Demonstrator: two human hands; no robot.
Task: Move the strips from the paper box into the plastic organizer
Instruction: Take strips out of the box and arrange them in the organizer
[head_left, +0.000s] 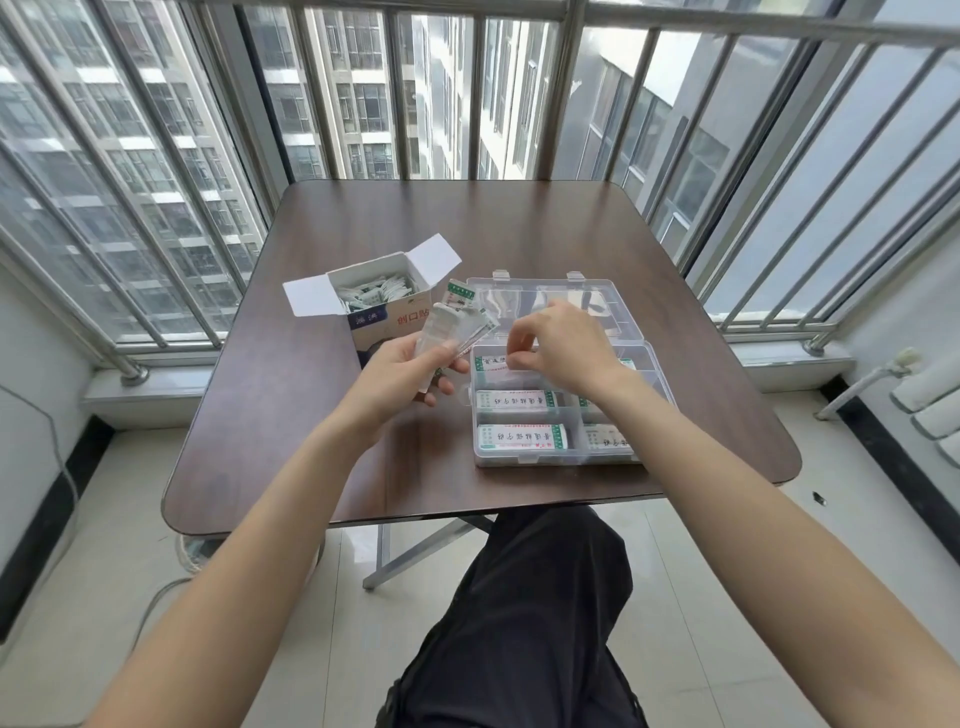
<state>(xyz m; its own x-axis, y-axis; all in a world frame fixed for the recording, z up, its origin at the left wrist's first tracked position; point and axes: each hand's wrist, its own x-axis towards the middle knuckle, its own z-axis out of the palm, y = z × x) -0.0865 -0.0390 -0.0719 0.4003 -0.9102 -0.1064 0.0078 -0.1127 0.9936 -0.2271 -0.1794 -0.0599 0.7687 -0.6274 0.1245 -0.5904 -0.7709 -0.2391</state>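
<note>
Sitting nearest the camera: a person's leg (524, 623) in dark trousers, over pale floor tiles (727, 597), with both bare forearms reaching forward.

Table (322, 426): dark brown top, rounded corners, folding metal legs beneath.

Organizer (524, 460): clear plastic, near right part of the table, lid (540, 301) thrown back flat behind it. Compartments in two columns; the two nearer left cells each hold a white strip (521, 436) with green ends, lying flat, and further strips show in the right cells.

Right hand (558, 345): over the far left compartment, fingers curled downward at a strip there; whether it pinches the strip or only touches it cannot be told.

Left hand (402, 371): just left of the organizer, raised off the table, fingers and thumb closed round a fanned bundle (452, 325) of strips standing upward.

Box (379, 306): white and blue paper, behind the left hand and left of the organizer lid, top flaps open, more strips inside.

Railing (363, 104): metal bars past the table's far edge, high-rise buildings (156, 130) beyond.
</note>
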